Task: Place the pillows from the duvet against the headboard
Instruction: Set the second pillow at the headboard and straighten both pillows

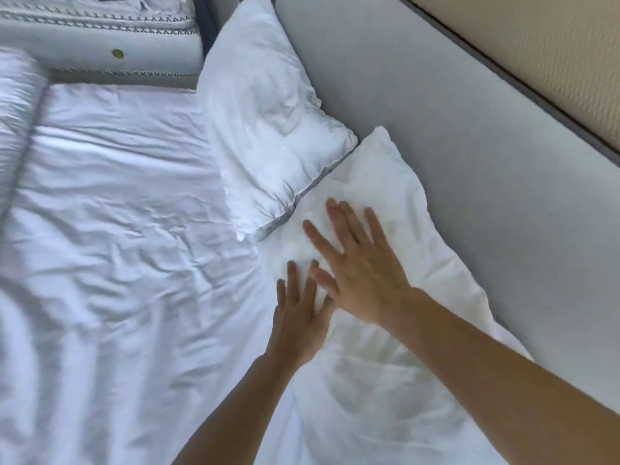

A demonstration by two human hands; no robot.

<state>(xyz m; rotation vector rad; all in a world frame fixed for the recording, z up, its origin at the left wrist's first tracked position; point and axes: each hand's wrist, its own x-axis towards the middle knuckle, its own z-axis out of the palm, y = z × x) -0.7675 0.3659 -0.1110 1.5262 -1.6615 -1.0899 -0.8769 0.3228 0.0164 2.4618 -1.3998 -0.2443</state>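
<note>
White duvet (110, 236): creased cotton-like cover spread flat, filling the bed out from the headboard; no print or writing on it.
Headboard (436, 112): plain pale grey panel running diagonally along the right, with a dark edge on top; no label visible.
Wall (543, 58): beige, textured, just behind the headboard.
Second mattress (100, 38): at the far end of the headboard, beyond the duvet; white quilted side with dark stitched trim and a small round yellow-green badge (117, 54), too blurred to read.
Near pillow (412, 236): white, lying along the headboard with its long edge touching the panel; both hands rest on it.
Far pillow (268, 129): white with a grey-piped edge, further along the headboard, one corner leaning on the panel, its near end touching the near pillow.
Rolled bedding (16, 122): white bundle at the duvet's far side, well apart from the headboard, blurred.
Right hand (359, 266): flat, fingers spread, palm down on the near pillow, closer to the headboard than the left.
Left hand (300, 317): flat, fingers slightly apart, pressing the pillow's edge on the side away from the headboard, just beside the right hand.
</note>
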